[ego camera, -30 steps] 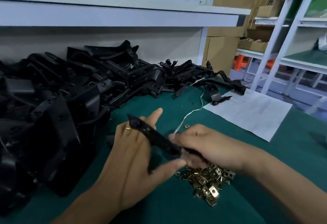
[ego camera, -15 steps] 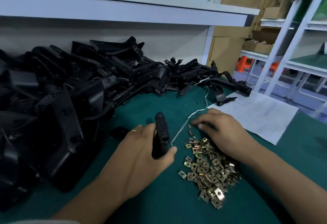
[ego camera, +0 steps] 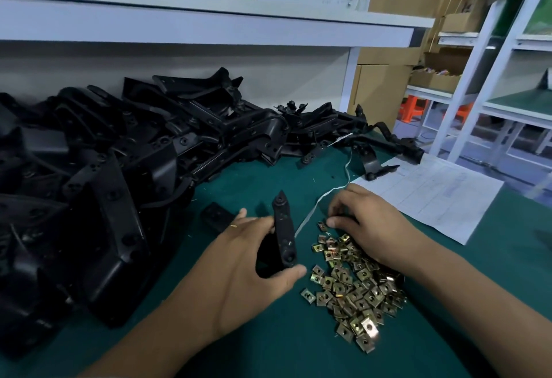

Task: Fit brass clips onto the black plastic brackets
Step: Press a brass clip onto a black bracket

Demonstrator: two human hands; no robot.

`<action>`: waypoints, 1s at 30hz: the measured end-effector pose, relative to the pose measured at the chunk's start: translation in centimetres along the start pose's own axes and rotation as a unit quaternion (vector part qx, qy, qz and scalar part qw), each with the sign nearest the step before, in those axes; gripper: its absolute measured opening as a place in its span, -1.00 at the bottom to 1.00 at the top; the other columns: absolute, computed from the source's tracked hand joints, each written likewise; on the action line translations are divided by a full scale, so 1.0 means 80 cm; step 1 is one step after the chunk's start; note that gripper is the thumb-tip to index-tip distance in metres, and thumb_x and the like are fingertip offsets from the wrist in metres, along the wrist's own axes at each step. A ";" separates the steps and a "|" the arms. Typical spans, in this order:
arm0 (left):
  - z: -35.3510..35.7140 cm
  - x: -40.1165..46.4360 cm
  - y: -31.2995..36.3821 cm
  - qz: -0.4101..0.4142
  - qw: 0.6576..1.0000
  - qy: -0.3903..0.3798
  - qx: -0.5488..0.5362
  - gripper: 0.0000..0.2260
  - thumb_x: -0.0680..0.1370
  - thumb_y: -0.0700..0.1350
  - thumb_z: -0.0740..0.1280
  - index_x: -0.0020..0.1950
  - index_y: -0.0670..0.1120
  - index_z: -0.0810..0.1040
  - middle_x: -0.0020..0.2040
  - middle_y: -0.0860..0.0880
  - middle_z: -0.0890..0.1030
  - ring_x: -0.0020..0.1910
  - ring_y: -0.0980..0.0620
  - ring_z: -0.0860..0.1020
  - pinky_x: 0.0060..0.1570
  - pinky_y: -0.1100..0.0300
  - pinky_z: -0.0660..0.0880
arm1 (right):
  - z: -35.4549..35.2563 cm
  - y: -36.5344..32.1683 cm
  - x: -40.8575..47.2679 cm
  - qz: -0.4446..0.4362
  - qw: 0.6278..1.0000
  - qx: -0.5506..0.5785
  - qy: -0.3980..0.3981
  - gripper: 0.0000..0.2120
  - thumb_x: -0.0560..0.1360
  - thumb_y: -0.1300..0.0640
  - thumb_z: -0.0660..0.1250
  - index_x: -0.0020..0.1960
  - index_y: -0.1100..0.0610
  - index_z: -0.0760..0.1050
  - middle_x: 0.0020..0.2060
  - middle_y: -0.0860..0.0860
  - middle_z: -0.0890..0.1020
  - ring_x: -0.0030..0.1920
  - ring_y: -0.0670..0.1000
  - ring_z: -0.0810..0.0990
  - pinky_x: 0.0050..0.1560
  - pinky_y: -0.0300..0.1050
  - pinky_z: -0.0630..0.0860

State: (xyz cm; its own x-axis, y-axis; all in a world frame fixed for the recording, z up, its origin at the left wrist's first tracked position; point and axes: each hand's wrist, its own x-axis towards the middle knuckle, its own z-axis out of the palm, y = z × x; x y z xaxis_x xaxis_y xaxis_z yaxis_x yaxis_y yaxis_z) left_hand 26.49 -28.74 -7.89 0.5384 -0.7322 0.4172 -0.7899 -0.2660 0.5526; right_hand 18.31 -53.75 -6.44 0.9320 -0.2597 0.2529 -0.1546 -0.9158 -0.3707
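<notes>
Bracket (ego camera: 284, 232) in the left hand (ego camera: 239, 264): a narrow black plastic strip, held nearly upright with its pointed end up and tilted a little to the left. The thumb (ego camera: 286, 274) curls under the strip's lower end while the other fingers wrap behind it, so the grip closes on the lower half and the upper half stands free above the hand. A thin gold ring (ego camera: 233, 226) shows on one finger.

The right hand (ego camera: 367, 225) rests palm down on the far edge of a heap of brass clips (ego camera: 355, 285), which spreads across the green table (ego camera: 268, 347) just right of the bracket. Its fingers are bent, with the thumb and fingertips drawn together over a single clip (ego camera: 322, 226) at the top of the heap; whether they actually pinch it cannot be told, as the fingers hide the contact.

A white cord (ego camera: 321, 198) runs across the table between the two hands. To the left lies a large pile of black brackets (ego camera: 119, 183), reaching back to the wall, and a small black block (ego camera: 216, 216) sits just beside the left hand's knuckles. A printed sheet of paper (ego camera: 433, 195) lies beyond the right hand.
</notes>
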 end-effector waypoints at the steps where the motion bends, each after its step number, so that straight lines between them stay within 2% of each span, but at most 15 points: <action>1: 0.001 0.000 0.000 0.009 1.000 0.004 0.017 -0.50 0.41 0.44 0.26 0.12 0.09 0.51 0.03 0.31 0.48 0.19 0.68 0.16 0.35 0.64 -0.18 | -0.002 0.000 -0.002 0.009 1.000 -0.010 -0.009 -0.92 0.61 0.02 0.41 -0.03 -0.04 0.53 -0.03 -0.14 0.52 -0.03 -0.09 0.55 0.05 -0.08 0.51; 2: 0.001 -0.001 0.000 0.020 0.999 0.004 0.039 -0.49 0.44 0.43 0.25 0.16 0.08 0.49 0.08 0.32 0.46 0.25 0.70 0.09 0.43 0.56 -0.19 | -0.006 0.001 -0.004 0.022 1.000 -0.011 -0.013 -0.92 0.62 0.00 0.39 -0.02 -0.06 0.51 -0.04 -0.14 0.53 -0.04 -0.09 0.56 0.03 -0.08 0.51; 3: 0.001 0.000 -0.001 0.032 0.997 0.001 0.063 -0.49 0.47 0.42 0.23 0.22 0.08 0.45 0.15 0.30 0.45 0.36 0.62 0.09 0.51 0.45 -0.17 | -0.011 0.002 -0.008 0.036 0.999 0.006 -0.005 -0.92 0.63 -0.01 0.36 -0.02 -0.08 0.50 -0.07 -0.13 0.56 -0.07 -0.10 0.57 0.01 -0.08 0.53; 5: 0.001 -0.001 -0.002 0.054 0.993 -0.006 0.109 -0.47 0.53 0.40 0.21 0.33 0.08 0.36 0.29 0.19 0.48 0.52 0.29 0.21 0.61 0.20 -0.12 | -0.023 -0.002 -0.016 0.044 0.993 0.099 0.036 -0.91 0.65 0.01 0.32 -0.03 -0.09 0.48 -0.16 -0.06 0.64 -0.15 -0.10 0.62 -0.07 -0.03 0.56; 6: 0.000 -0.001 -0.001 0.062 0.990 -0.007 0.127 -0.45 0.55 0.40 0.20 0.38 0.08 0.32 0.35 0.15 0.48 0.55 0.19 0.24 0.62 0.13 -0.10 | -0.028 -0.008 -0.018 0.032 0.985 0.163 0.053 -0.91 0.66 0.05 0.31 -0.03 -0.05 0.47 -0.19 -0.02 0.67 -0.19 -0.06 0.64 -0.11 0.00 0.57; 9: -0.002 0.000 0.002 0.078 0.985 -0.018 0.154 -0.36 0.56 0.42 0.19 0.50 0.06 0.26 0.44 0.13 0.43 0.59 0.16 0.19 0.64 0.05 -0.11 | -0.031 -0.038 -0.021 -0.034 0.939 0.341 0.032 -0.95 0.67 0.24 0.28 0.02 0.15 0.48 -0.20 0.11 0.68 -0.24 0.08 0.65 -0.18 -0.01 0.57; 12: -0.004 0.001 0.002 0.086 0.983 -0.015 0.161 -0.34 0.58 0.40 0.19 0.52 0.01 0.25 0.45 0.11 0.42 0.62 0.14 0.14 0.64 0.01 -0.10 | -0.024 -0.059 -0.024 -0.049 0.895 0.443 -0.021 -0.94 0.64 0.30 0.29 0.09 0.28 0.51 -0.18 0.17 0.69 -0.20 0.13 0.69 -0.16 -0.09 0.62; 16: -0.004 0.001 0.003 0.086 0.982 -0.008 0.165 -0.34 0.59 0.38 0.17 0.51 -0.05 0.27 0.46 0.07 0.42 0.63 0.10 0.14 0.64 -0.03 -0.07 | -0.020 -0.073 -0.028 -0.027 0.869 0.494 -0.015 -0.89 0.59 0.30 0.35 0.09 0.33 0.55 -0.17 0.23 0.70 -0.19 0.17 0.71 -0.13 -0.08 0.66; 23: -0.003 0.002 0.005 0.080 0.983 0.014 0.166 -0.33 0.59 0.36 0.18 0.52 -0.08 0.30 0.45 0.04 0.47 0.60 0.06 0.23 0.64 -0.06 -0.01 | -0.015 -0.081 -0.030 -0.005 0.858 0.512 0.031 -0.87 0.55 0.30 0.40 0.06 0.35 0.58 -0.18 0.26 0.72 -0.19 0.16 0.75 -0.16 -0.11 0.68; 30: -0.002 0.002 0.003 0.088 0.982 0.017 0.167 -0.32 0.59 0.37 0.19 0.52 -0.09 0.30 0.44 0.03 0.47 0.59 0.07 0.24 0.64 -0.07 0.03 | -0.012 -0.084 -0.030 -0.007 0.854 0.519 0.020 -0.85 0.51 0.23 0.44 0.02 0.30 0.60 -0.21 0.22 0.72 -0.20 0.18 0.75 -0.16 -0.05 0.70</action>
State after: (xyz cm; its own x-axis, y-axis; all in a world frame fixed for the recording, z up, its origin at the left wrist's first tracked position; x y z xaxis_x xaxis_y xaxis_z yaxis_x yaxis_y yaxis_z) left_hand 26.39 -28.81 -7.60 0.3895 -0.7658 0.5118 -0.9209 -0.3316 0.2047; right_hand 16.76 -47.27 -3.69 0.9161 -0.2801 0.2869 0.2506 -0.1589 -0.9550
